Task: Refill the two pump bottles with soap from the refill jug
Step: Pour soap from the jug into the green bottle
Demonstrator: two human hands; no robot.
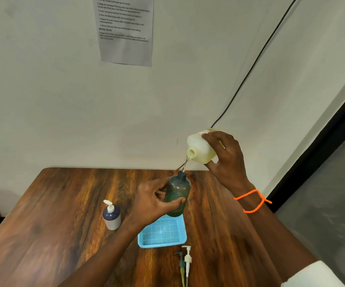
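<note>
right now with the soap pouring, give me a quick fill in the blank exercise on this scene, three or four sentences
1. The right hand tilts the pale yellow plastic refill jug so soap streams into the neck of the ____ pump bottle.
2. The left hand grips the translucent green bottle above the light ____ perforated plastic tray.
3. Two removed pump heads lie on the wooden table ____ the tray, towards the person.
4. The small dark blue bottle has its white flip cap ____.

Missing words: green; blue; in front of; open

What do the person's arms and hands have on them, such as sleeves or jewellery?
Both hands, the left hand and the right hand, are bare, without gloves or rings. An orange beaded cord circles the right wrist. A white sleeve edge shows on the right upper arm.
</note>
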